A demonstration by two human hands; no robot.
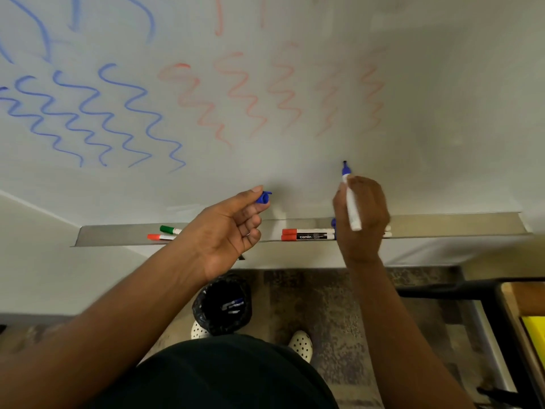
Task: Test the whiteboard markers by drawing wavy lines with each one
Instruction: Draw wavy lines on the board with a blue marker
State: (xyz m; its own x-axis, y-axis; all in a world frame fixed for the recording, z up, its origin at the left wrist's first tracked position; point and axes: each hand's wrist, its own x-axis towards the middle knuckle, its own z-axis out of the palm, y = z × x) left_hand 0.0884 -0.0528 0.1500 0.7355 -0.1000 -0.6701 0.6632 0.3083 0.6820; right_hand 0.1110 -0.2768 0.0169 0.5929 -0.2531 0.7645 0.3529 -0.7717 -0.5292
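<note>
The right hand (361, 215) grips an uncapped blue marker (351, 202) by its barrel, tip at the board (442, 113) above the tray (457, 224). The left hand (230, 228) pinches its cap (263, 198). The marker looks light, stiff and smooth; a mid-barrel hold should suit.

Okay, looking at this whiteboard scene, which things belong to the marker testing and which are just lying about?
Part of the job:
right hand gripping the uncapped blue marker
left hand pinching the blue cap
whiteboard
red markers and green marker on the tray

Just lying about:
black bin
yellow item
</note>
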